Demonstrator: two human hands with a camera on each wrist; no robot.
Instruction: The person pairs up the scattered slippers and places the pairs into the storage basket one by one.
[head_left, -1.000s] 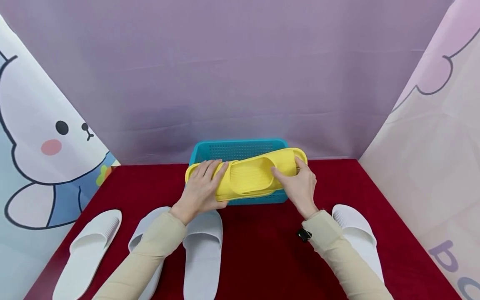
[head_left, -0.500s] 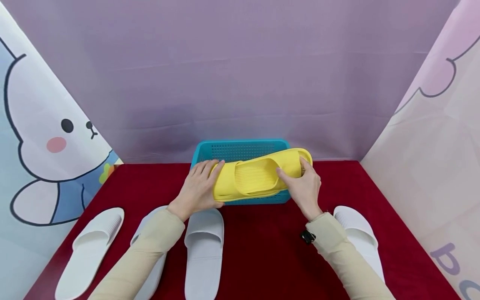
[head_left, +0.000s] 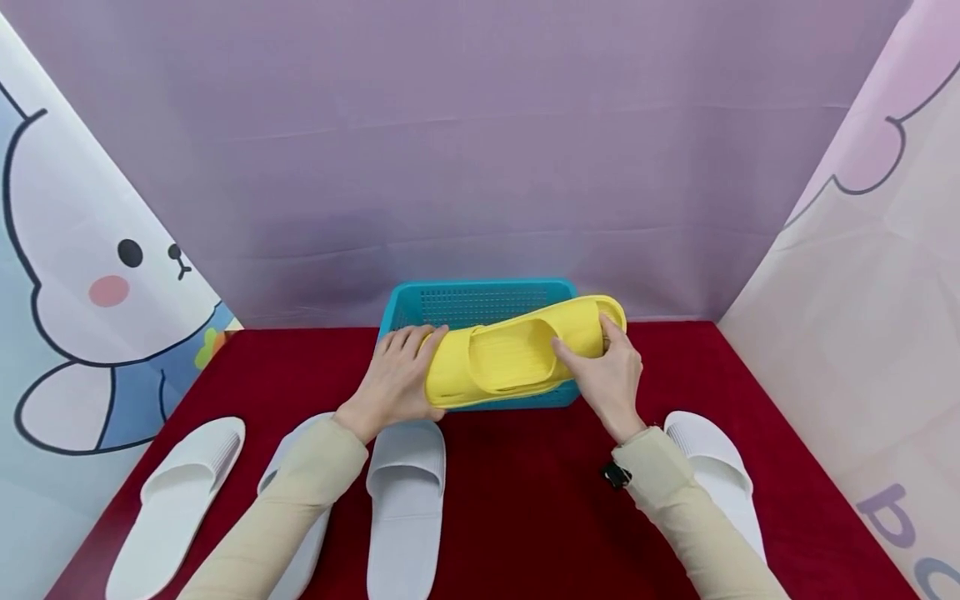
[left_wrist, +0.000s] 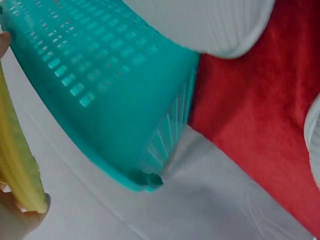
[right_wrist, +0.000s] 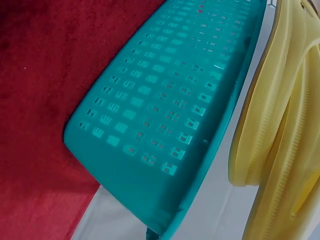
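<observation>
Matt ribbed yellow slipper (head_left: 517, 354), perforated plastic basket (head_left: 480, 302)

Over the last second the yellow slipper (head_left: 517, 354) shifts to the right across the top of the teal basket (head_left: 480, 302): its left end, which stuck out past the basket's left rim, now sits further in, and its right end reaches a little beyond the right rim. The left hand (head_left: 396, 379) moves right with it and now cups the slipper's left end instead of lying flat on top of it. The right hand (head_left: 609, 377) slides right too, its fingers gripping nearer the slipper's right tip. In the last half second the slipper barely moves, tilting only slightly.
</observation>
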